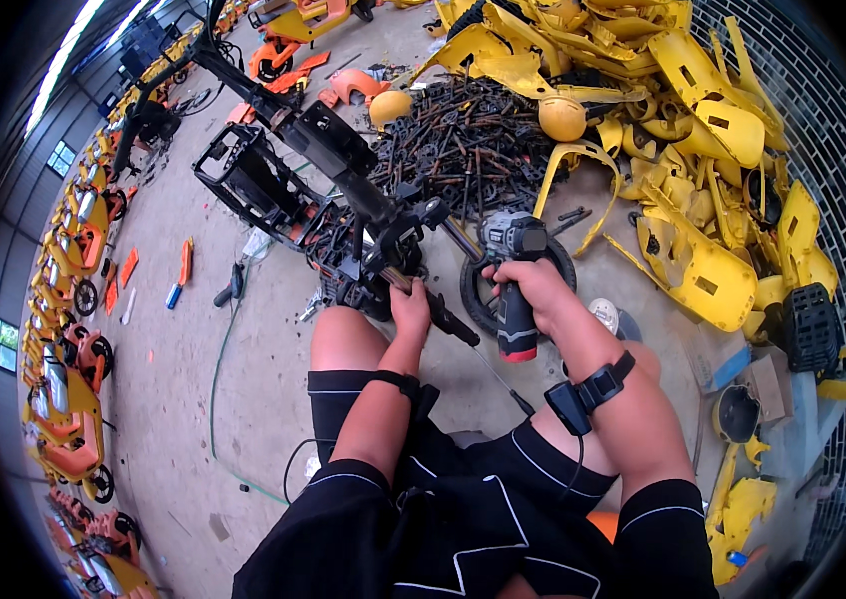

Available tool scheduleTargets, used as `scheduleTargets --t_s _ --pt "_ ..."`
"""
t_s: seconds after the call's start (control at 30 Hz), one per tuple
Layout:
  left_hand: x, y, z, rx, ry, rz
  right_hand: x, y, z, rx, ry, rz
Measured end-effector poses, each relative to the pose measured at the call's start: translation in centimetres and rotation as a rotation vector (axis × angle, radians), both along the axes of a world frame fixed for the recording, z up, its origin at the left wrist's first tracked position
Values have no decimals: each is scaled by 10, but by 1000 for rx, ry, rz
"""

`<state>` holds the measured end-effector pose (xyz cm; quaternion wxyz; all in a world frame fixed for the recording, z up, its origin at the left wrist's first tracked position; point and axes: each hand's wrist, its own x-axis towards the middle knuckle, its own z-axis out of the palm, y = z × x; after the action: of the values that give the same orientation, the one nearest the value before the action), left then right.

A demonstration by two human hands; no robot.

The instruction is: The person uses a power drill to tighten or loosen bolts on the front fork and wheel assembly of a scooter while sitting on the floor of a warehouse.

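My right hand [535,285] grips a grey and black cordless power driver [514,262] with a red-banded base, its nose pointing left at a black bike frame assembly [368,225]. My left hand [409,305] is closed around a black bar of that assembly, just above my left knee. The frame stretches up and left to a black basket-like bracket [253,180] and a handlebar stem [223,65]. A small black wheel [478,290] lies on the floor behind the driver. Both wrists wear black straps.
A heap of yellow plastic covers [702,130] fills the upper right beside a pile of dark rusty metal parts [463,140]. Orange and yellow bikes [78,299] line the left wall. A green hose [218,389] crosses the concrete floor. A brick wall [842,180] stands at the right.
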<state>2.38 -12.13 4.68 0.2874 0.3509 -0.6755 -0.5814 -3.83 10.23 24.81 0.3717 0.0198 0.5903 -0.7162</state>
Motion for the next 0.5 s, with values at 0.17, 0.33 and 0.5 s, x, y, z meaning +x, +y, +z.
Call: scheduleTargets --t_s 0.17,0.33,0.5 --pt "-6 11 6 -21 28 40 4 -16 -11 -52 79 59" --pt "-5 8 -3 -72 -22 81 6 -37 -7 -72 27 91" --pt "-2 8 2 -87 -36 39 4 -41 -19 -43 52 85"
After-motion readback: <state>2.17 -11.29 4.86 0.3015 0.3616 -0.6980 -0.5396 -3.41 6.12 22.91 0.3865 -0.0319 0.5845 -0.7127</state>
